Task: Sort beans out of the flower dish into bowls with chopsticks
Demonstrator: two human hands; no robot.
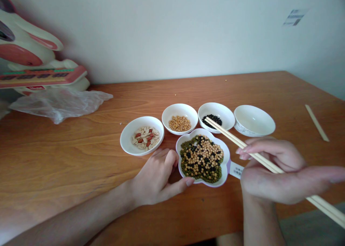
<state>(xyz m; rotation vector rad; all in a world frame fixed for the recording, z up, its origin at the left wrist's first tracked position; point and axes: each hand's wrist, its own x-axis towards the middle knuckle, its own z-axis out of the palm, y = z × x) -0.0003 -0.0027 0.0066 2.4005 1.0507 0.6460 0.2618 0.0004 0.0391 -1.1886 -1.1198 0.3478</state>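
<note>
Beige chopsticks (262, 160) aslant within right grip (269, 183)

Four bowls (254, 121), nearly edge to edge, bar the dish's (227, 153) far side. The left hand (159, 174) blocks its left; the right hand (272, 177) and chopsticks (231, 136) obstruct the right. Worktop (88, 145) lies open left, and beyond the bowls. Far left, bag (67, 104) and toy (43, 59) obstruct passage.
</note>
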